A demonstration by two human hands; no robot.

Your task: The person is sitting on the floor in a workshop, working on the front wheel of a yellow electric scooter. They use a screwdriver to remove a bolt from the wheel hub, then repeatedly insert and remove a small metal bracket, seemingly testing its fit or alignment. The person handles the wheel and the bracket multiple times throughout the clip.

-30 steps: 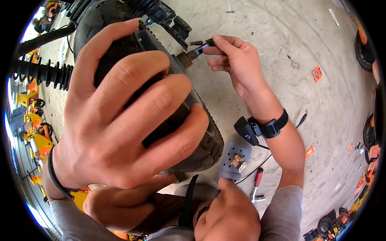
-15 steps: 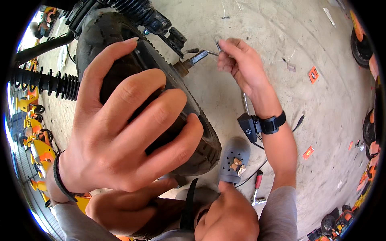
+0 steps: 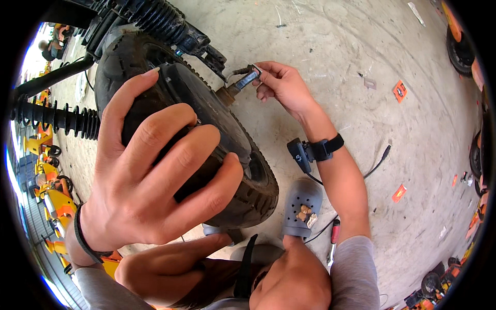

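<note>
Clasps wheel (image 3: pixel 204 98) over left part of floor (image 3: pixel 341 46) with left hand (image 3: pixel 142 181), hiding thumb and much of tyre (image 3: pixel 116 67), and pinches indistinct small piece (image 3: pixel 256 69) at tip of axle (image 3: pixel 246 80) with right hand (image 3: pixel 289 89), beside open room rightward.

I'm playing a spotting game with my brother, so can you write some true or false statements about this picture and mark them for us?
1. The left hand is on the black wheel. True.
2. The right hand is holding the red-handled tool. False: its fingers are at the end of a metal rod, and the tool lies on the floor.
3. A black strap goes round the right wrist. True.
4. The shoe with the bear charm is bright green. False: it is grey.
5. A black coiled spring is left of the wheel. True.
</note>
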